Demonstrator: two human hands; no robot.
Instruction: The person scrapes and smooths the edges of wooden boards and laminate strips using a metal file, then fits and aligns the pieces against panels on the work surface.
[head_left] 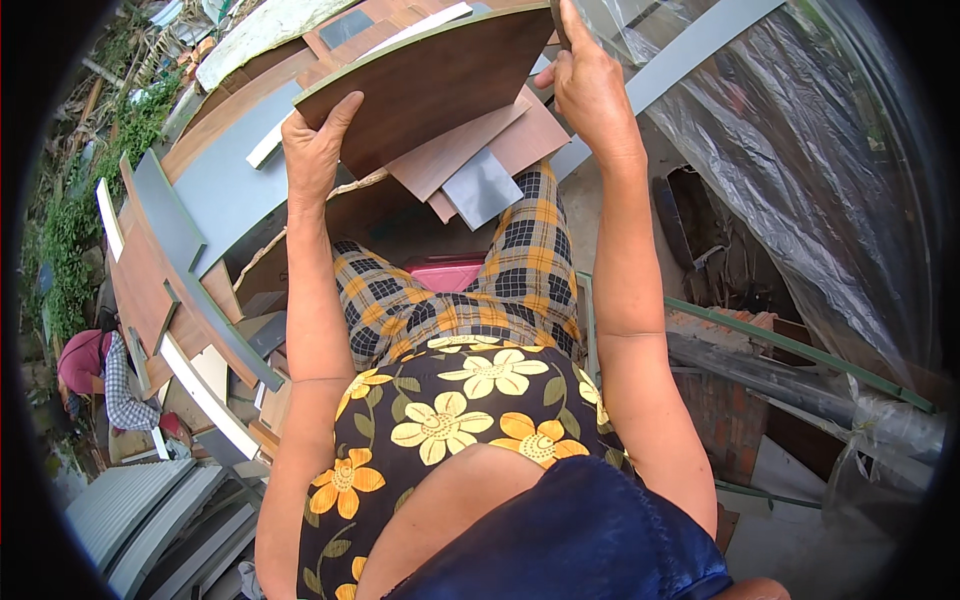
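A wide dark-brown wood-look board [430, 95] is held up in front of me, tilted, with a pale greenish edge along its top. My left hand [312, 150] is closed on its left end, the thumb lying over the near face. At the board's right end my right hand [592, 88] is closed round a narrow dark piece [559, 25], which I cannot make out clearly. Whether that hand also grips the board is unclear. Beneath the board, brown offcuts [460, 150] and a small grey panel piece [483, 188] lie in front of my knees.
Grey and brown panels [225, 170] are heaped to the left and ahead. Corrugated sheets [125, 510] lie at the lower left, near another person [95, 365] bending down. Clear plastic sheeting [800, 170] hangs at the right, above a green rail [800, 350]. A pink seat [445, 273] shows between my legs.
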